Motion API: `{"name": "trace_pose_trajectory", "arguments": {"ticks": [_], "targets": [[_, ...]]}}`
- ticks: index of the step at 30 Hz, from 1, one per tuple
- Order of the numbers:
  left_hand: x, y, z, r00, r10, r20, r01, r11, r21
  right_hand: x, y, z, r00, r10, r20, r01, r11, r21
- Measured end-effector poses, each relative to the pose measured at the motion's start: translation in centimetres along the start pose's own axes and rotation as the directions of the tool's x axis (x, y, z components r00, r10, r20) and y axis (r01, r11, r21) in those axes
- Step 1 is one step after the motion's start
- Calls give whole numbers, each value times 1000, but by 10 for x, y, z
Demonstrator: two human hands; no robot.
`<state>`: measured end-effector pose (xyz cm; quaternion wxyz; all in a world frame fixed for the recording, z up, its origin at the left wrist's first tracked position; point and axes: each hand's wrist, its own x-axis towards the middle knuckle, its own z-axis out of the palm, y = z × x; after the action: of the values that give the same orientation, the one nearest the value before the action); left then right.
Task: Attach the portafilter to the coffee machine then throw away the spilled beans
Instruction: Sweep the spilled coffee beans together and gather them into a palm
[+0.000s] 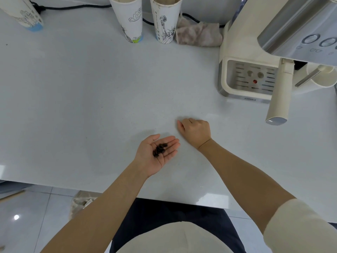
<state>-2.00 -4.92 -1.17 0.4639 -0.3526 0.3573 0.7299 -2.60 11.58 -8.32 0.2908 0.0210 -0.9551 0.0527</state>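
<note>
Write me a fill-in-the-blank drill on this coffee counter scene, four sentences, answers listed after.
1. The dark coffee beans lie in the open palm of the ____ hand.
2. The right hand rests on the counter with its fingers ____.
3. The portafilter handle sticks out from the ____ machine.
4. Behind the cups, ____ paper cups stand upright beside a crumpled cloth.

Missing words: left; curled; coffee; two

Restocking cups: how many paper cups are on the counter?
3 tall white printed paper cups along the back edge: one far left, two near centre. More may sit outside view.
</note>
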Motion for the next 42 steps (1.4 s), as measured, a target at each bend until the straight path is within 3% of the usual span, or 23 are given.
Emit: {"name": "trace_pose_trajectory", "arguments": {"ticks": [4,9,12,19,24,28,31,33,34,36,37,38,42], "targets": [[4,-2,2,1000,13,-4,-13,1000,-3,3,-1,-10,996,79,41,-80,996,32],[3,-7,13,999,34,2,-34,999,-9,11,-22,-35,992,126,-14,-119,962,244],[0,-10,22,999,39,9,-38,998,-44,11,-45,-48,994,95,-51,-71,934,350],[-12,-17,35,989,40,140,-26,994,-102,10,-60,-63,999,-23,-31,33,924,380],[-4,-23,28,997,80,22,-79,995,-64,7,-61,-71,995,-101,-11,97,913,396],[-9,-25,24,995,32,98,-24,997,-78,9,-53,-82,997,-12,75,-25,877,479],[-7,-25,20,995,28,99,-24,999,-41,11,-32,-87,979,103,177,-171,885,433],[-4,-25,15,997,22,73,-19,999,-37,11,-15,-89,929,179,325,-281,910,303],[-3,-26,12,997,16,73,-13,999,-40,11,-7,-90,862,226,453,-358,905,229],[-3,-26,9,997,8,77,-4,999,-51,8,5,-91,645,283,710,-464,883,70],[-4,-26,8,997,5,80,0,999,-51,7,8,-91,560,302,772,-488,873,13],[-3,-27,6,997,2,79,2,999,-47,6,9,-91,519,317,794,-500,866,-18],[-3,-28,3,996,1,86,4,999,-51,7,1,-88,478,310,822,-525,851,-16]]}}
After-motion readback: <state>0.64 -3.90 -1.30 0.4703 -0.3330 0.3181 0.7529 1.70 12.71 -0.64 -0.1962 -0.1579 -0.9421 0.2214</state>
